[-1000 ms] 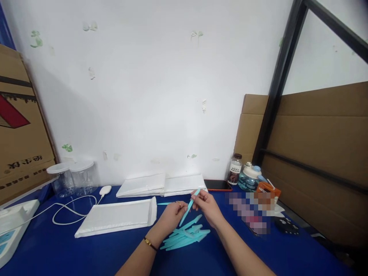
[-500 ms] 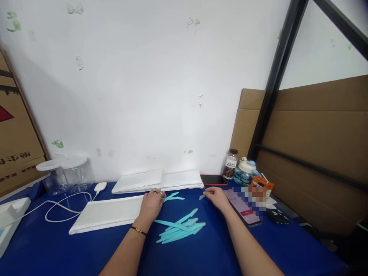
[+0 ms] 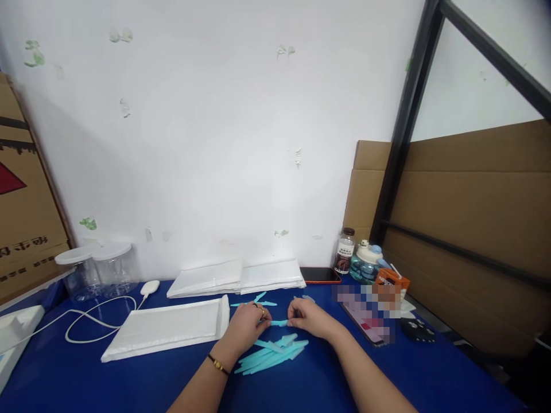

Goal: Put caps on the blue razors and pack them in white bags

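Observation:
Between my two hands is a teal eyebrow razor (image 3: 279, 323), held level above the blue table. My left hand (image 3: 248, 324) pinches its left end, and the fingers of my right hand (image 3: 310, 318) close on its right end. Just in front of my hands lies a pile of teal eyebrow razors (image 3: 272, 357), their heads pointing right. Behind my left hand a few more razors (image 3: 259, 299) lie crossed. A small translucent piece, apparently a blade cap (image 3: 306, 298), rests behind my right hand.
White padded packets (image 3: 166, 330) lie at left and along the wall. A dark phone (image 3: 321, 275) lies at the back; another phone (image 3: 361, 315) is right of my hand, near bottles (image 3: 345, 252) and an orange carton (image 3: 392, 285). Clear jars (image 3: 114, 267) and a white cable (image 3: 88, 315) are left.
My left hand has come off the padded packet's edge and moved right. My right hand has let go of the translucent piece and moved left; both hands now hold one razor.

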A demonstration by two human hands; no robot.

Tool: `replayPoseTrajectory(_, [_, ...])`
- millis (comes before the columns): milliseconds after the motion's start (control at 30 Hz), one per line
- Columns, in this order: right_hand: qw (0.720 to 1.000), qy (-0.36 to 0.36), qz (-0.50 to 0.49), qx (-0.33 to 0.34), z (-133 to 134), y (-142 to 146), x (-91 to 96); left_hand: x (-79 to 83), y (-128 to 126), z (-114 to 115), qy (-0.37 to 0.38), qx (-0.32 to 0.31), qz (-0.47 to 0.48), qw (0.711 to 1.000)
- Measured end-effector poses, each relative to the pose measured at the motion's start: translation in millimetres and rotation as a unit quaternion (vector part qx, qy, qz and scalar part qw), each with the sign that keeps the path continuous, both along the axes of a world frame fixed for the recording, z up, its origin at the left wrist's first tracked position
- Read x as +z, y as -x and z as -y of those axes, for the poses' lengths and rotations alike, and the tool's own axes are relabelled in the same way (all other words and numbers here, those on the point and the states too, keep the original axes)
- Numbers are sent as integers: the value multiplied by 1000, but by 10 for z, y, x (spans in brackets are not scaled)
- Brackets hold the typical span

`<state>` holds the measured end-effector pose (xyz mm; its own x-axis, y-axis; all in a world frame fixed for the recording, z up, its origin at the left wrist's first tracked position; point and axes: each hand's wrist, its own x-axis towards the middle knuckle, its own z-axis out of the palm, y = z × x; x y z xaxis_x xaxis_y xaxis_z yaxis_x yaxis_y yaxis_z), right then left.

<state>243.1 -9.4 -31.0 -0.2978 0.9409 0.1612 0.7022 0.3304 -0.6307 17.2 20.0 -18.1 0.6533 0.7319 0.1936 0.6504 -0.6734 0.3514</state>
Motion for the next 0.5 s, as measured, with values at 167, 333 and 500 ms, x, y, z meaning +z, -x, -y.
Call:
replayPoseTrajectory(167, [993,-24,-15,-112,-90,-248,-24,39,158,-157,-50,108,-24,993])
replayPoseTrajectory(333, [984,-100,2,-146,-68,-291,42,111,324,-213,-42,175,26,983])
replayPoseTrajectory(500, [999,-29,-21,-11,46,0,76,156,364,-104,129,-13,30,991])
